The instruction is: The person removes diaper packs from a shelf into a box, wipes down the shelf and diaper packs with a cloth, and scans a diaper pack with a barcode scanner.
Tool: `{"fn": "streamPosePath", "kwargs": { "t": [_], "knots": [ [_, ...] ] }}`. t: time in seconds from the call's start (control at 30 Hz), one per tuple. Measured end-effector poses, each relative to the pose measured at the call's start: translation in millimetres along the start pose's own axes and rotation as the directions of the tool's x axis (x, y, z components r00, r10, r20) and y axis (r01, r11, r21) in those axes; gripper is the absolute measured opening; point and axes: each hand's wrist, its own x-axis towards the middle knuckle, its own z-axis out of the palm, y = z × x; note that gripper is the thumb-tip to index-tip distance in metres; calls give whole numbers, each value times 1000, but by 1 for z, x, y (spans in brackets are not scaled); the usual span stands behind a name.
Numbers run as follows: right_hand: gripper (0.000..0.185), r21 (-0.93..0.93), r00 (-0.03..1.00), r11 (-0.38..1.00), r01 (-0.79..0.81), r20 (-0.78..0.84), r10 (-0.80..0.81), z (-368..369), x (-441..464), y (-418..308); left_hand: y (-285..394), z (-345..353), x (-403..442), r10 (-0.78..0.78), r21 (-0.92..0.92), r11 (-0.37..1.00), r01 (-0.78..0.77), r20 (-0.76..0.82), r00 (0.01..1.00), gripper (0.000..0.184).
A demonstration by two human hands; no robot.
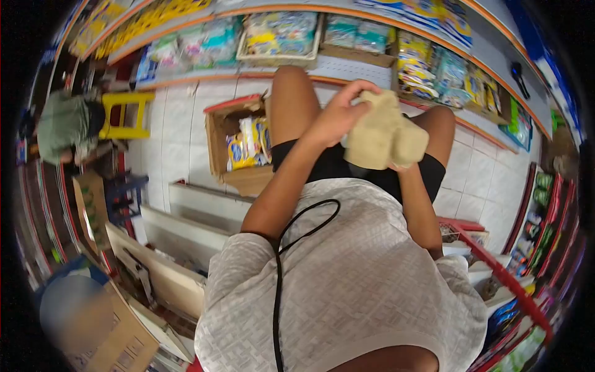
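Observation:
A beige folded cloth (378, 133) is held up over my lap, between my knees. My left hand (341, 118) grips its upper left edge, thumb and fingers closed on it. Underneath the lower right part of the cloth is my right hand (403, 167), holding it from below. Most of that hand's fingers are hidden by the cloth. Beside my left leg an open cardboard box (218, 146) sits on the tiled floor, with yellow, white and blue packets (248, 146) inside.
Shelves ahead carry a white basket (279, 60) of packets and a cardboard tray (356, 54). At left, another person (65, 127) bends near a yellow stool (127, 116). White shelf panels (180, 239) stand behind my left arm; a red rail (496, 266) runs at right.

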Motion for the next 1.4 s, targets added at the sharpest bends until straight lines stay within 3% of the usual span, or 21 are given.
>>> {"fn": "streamPosePath", "kwargs": {
  "t": [0.2, 0.23, 0.27, 0.33, 0.37, 0.4, 0.43, 0.5, 0.53, 0.57, 0.67, 0.73, 0.77, 0.8, 0.83, 0.9, 0.97, 1.03, 1.17, 1.23, 1.4],
  "knots": [
    [59, 16, 994, 999, 41, -104, -39, -1, 5, -11, -12, -36, -30, 6, 150, 989, -2, -26, 1000, 29],
    [59, 11, 993, 999, 32, -116, -31, 4, 4, -11, -11, -57, -39, -69, -157, 986, 60, -54, 996, 30],
    [59, 34, 995, 999, 39, -88, -36, 22, 6, -8, -8, -85, -49, 38, -32, 999, -44, -166, 985, 30],
    [58, 54, 996, 997, 51, -76, -47, 29, 7, -7, -20, -157, -67, 116, -227, 937, -265, -513, 851, 29],
    [57, 104, 998, 992, 65, -16, -64, 26, 7, -7, -29, -178, -81, 153, 1, 975, -222, -729, 667, 25],
    [55, 154, 995, 985, 77, 45, -85, 24, 6, -6, -85, -236, -95, 133, 171, 985, 30, -855, 502, 22],
    [55, 153, 995, 985, 83, 39, -90, 21, 6, -9, -134, -280, -118, 147, 418, 808, 415, -825, 546, 30],
    [55, 133, 996, 987, 89, -32, -86, 5, 8, -21, -186, -288, -138, -124, 403, 489, 774, -846, 519, 55],
    [55, 126, 994, 988, 93, -72, -85, -5, 5, -26, -222, -294, -151, -128, 462, 516, 721, -791, 599, 53],
    [54, 120, 990, 988, 98, -116, -84, -12, 0, -29, -191, -267, -143, -243, 516, 338, 787, -760, 603, 50],
    [56, 97, 985, 987, 127, -131, -113, -8, -6, -35, -212, -270, -148, -44, 653, 319, 687, -714, 699, 44],
    [59, 83, 989, 988, 131, -83, -124, 2, -10, -37, -205, -267, -156, 45, 519, 601, 607, -780, 624, 33],
    [60, 80, 991, 988, 129, -50, -125, 7, -8, -37, -196, -272, -162, 56, 522, 602, 604, -782, 620, 33],
    [62, 80, 992, 989, 126, -15, -125, 11, -7, -36, -182, -280, -171, -130, 177, 874, 453, -813, 567, 32],
    [62, 85, 993, 989, 121, 2, -122, 12, -6, -37, -170, -285, -180, -314, -220, 948, 230, -764, 564, 35],
    [66, 184, 981, 967, 176, -113, -157, 15, -5, -41, -113, -271, -195, -419, -579, 816, -2, -593, 688, 38],
    [65, 197, 977, 962, 190, -139, -164, 23, -1, -38, -77, -265, -198, -355, -529, 842, -110, -695, 626, 34],
    [63, 37, 900, 961, 273, -363, -242, 33, 5, -31, -45, -268, -201, -293, -542, 829, -136, -629, 720, 38],
    [62, 100, 940, 971, 216, -290, -180, 41, 11, -19, 22, -243, -176, -182, -559, 805, -200, -553, 813, 35],
    [62, 46, 992, 994, 98, -82, -94, 42, 16, -11, 46, -228, -153, -141, -560, 803, -203, -510, 848, 33],
    [64, -334, 991, 937, 99, -48, -121, 69, 32, 4, 78, -170, -80, -193, -639, 769, 21, -200, 961, 32]
  ]
}}
